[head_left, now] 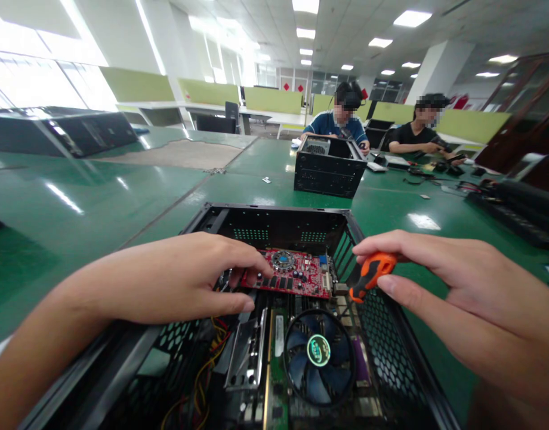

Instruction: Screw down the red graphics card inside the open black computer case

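An open black computer case lies in front of me with its inside facing up. Within it, a red graphics card with a small fan sits beyond the round CPU cooler fan. My left hand reaches over the case's left side, its fingers at the card's left end and its thumb apart; the fingertips are partly hidden. In my right hand, an orange and black screwdriver is held by its handle, pointing down into the case near the card's right end. A metal bracket plate lies left of the fan.
A second black case stands across the green table, with a person behind it. Another person works farther right among loose parts. Dark cases lie at left and right.
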`<action>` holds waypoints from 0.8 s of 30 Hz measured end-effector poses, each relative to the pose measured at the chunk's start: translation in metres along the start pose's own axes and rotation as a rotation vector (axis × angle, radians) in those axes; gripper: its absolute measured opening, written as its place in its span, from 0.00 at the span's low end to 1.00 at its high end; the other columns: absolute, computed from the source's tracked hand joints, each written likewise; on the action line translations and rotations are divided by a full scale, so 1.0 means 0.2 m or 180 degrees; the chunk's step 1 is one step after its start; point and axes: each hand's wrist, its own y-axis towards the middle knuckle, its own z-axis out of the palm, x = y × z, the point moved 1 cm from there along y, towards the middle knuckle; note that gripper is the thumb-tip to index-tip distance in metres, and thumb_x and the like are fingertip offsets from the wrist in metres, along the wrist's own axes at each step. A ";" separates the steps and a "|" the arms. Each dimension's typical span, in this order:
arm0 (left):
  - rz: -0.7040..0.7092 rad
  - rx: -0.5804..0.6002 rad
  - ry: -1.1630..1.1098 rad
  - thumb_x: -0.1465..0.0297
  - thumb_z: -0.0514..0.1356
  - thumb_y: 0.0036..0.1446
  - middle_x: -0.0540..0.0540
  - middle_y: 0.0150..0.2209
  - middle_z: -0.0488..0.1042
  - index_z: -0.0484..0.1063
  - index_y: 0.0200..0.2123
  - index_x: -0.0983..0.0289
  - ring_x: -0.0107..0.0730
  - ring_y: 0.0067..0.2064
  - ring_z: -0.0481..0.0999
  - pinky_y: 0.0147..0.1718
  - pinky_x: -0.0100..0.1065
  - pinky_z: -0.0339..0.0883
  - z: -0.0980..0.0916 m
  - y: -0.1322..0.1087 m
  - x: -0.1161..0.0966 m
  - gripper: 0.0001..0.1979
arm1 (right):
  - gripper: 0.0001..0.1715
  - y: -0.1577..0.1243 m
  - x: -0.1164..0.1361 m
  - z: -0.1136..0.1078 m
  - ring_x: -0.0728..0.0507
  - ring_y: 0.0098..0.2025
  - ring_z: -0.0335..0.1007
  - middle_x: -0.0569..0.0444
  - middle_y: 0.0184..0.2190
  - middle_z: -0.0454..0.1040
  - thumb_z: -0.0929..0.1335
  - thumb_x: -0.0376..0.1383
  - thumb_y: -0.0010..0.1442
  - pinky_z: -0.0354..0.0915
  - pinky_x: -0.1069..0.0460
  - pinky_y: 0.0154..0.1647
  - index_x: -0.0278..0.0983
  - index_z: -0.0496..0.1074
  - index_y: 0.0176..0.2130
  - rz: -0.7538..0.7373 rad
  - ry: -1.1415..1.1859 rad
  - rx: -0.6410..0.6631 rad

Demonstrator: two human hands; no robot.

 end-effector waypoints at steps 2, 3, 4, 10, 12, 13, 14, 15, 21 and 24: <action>0.0004 0.0003 0.0006 0.54 0.72 0.72 0.54 0.48 0.97 0.94 0.55 0.50 0.52 0.48 0.95 0.47 0.44 0.80 0.00 0.00 0.00 0.15 | 0.20 0.00 -0.01 0.00 0.31 0.57 1.01 0.51 0.60 0.99 0.70 0.38 0.87 0.94 0.37 0.62 0.49 0.91 0.65 0.0062 0.0038 0.0004; 0.0008 0.0001 0.0010 0.54 0.72 0.72 0.54 0.48 0.97 0.94 0.56 0.50 0.52 0.48 0.95 0.47 0.44 0.80 0.00 0.00 0.01 0.15 | 0.19 0.00 -0.01 0.00 0.30 0.57 1.01 0.49 0.60 0.99 0.72 0.39 0.86 0.94 0.37 0.62 0.48 0.91 0.65 0.0085 0.0055 0.0026; 0.0010 0.0005 0.0014 0.54 0.72 0.72 0.54 0.48 0.97 0.94 0.56 0.50 0.52 0.48 0.95 0.47 0.44 0.80 0.00 0.00 0.01 0.15 | 0.19 0.01 -0.01 0.00 0.28 0.58 1.01 0.47 0.59 0.99 0.74 0.41 0.85 0.95 0.36 0.61 0.48 0.92 0.66 0.0092 0.0065 0.0035; -0.0024 0.0032 -0.0043 0.55 0.72 0.72 0.55 0.49 0.97 0.94 0.56 0.50 0.52 0.48 0.95 0.47 0.43 0.82 -0.01 0.01 -0.01 0.15 | 0.28 0.02 0.01 -0.01 0.23 0.62 0.98 0.45 0.56 0.99 0.81 0.46 0.78 0.95 0.33 0.62 0.50 0.91 0.72 0.0089 -0.0005 0.0022; 0.0006 -0.0010 -0.0044 0.55 0.73 0.72 0.55 0.48 0.97 0.95 0.56 0.50 0.52 0.48 0.95 0.47 0.43 0.83 -0.01 0.00 -0.01 0.15 | 0.28 0.02 0.00 -0.01 0.23 0.62 0.98 0.45 0.57 0.99 0.81 0.46 0.78 0.95 0.34 0.61 0.50 0.91 0.72 0.0096 -0.0019 0.0025; 0.0027 -0.0034 -0.0036 0.55 0.73 0.72 0.55 0.48 0.97 0.95 0.56 0.50 0.52 0.47 0.95 0.46 0.43 0.83 -0.01 0.00 -0.01 0.15 | 0.28 0.02 0.00 -0.01 0.23 0.62 0.98 0.45 0.57 0.99 0.81 0.46 0.78 0.95 0.34 0.60 0.50 0.91 0.72 0.0106 -0.0023 0.0029; 0.0043 -0.0047 -0.0022 0.54 0.73 0.72 0.56 0.48 0.97 0.95 0.56 0.50 0.53 0.47 0.95 0.46 0.43 0.84 -0.01 0.00 -0.01 0.15 | 0.27 0.03 0.00 -0.02 0.23 0.61 0.99 0.45 0.57 0.99 0.80 0.45 0.78 0.95 0.35 0.60 0.50 0.91 0.72 0.0115 -0.0022 0.0038; 0.0047 -0.0052 -0.0001 0.54 0.72 0.72 0.56 0.48 0.97 0.95 0.56 0.50 0.53 0.47 0.95 0.46 0.43 0.84 -0.01 0.00 -0.01 0.15 | 0.27 0.03 -0.01 -0.02 0.24 0.61 0.99 0.46 0.57 0.99 0.80 0.44 0.79 0.96 0.35 0.59 0.50 0.91 0.72 0.0114 -0.0013 0.0055; 0.0018 -0.0006 0.0034 0.55 0.71 0.72 0.55 0.48 0.98 0.95 0.56 0.51 0.52 0.47 0.95 0.47 0.44 0.83 0.00 0.00 -0.01 0.16 | 0.20 0.01 0.03 -0.03 0.33 0.49 1.01 0.52 0.57 1.00 0.71 0.36 0.85 0.96 0.38 0.59 0.50 0.91 0.65 0.0058 0.0090 0.0139; 0.0035 -0.0010 -0.0003 0.55 0.72 0.73 0.56 0.49 0.98 0.95 0.56 0.51 0.52 0.48 0.95 0.47 0.43 0.84 0.00 0.00 -0.01 0.16 | 0.17 -0.05 0.09 -0.03 0.35 0.44 1.00 0.56 0.52 0.99 0.73 0.37 0.87 0.96 0.44 0.52 0.55 0.89 0.64 0.0098 0.0331 -0.0025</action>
